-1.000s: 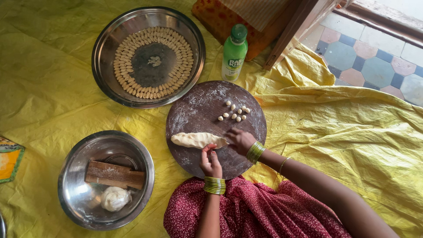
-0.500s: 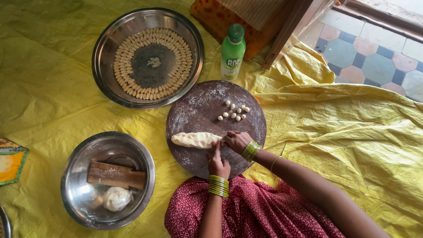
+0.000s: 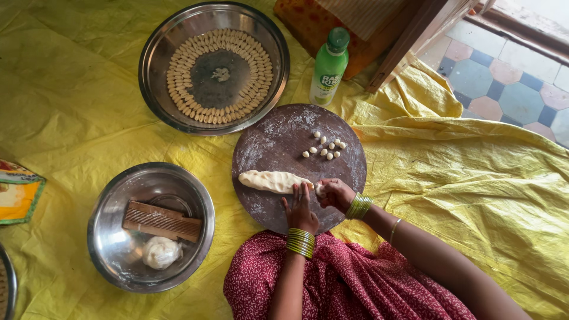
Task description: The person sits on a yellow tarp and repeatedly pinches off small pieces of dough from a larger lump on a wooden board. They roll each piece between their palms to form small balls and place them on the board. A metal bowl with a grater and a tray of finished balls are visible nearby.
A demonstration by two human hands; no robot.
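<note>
Dough roll (image 3: pixel 274 181) lies on the round floured board (image 3: pixel 278 133), long axis left-right. Left hand (image 3: pixel 300 208) flat, fingers together, pressing the roll's right end from the near side. Right hand (image 3: pixel 335 193) pinches a bit off that same end (tip hidden by fingers). Small cut pieces (image 3: pixel 325 147) sit just beyond, apart from both hands.

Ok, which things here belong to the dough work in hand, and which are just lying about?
In use:
left hand
right hand
dough roll
round floured board
small dough pieces
steel tray of shaped pieces

Lying about:
green bottle
steel bowl holding ridged wooden board and dough lump
</note>
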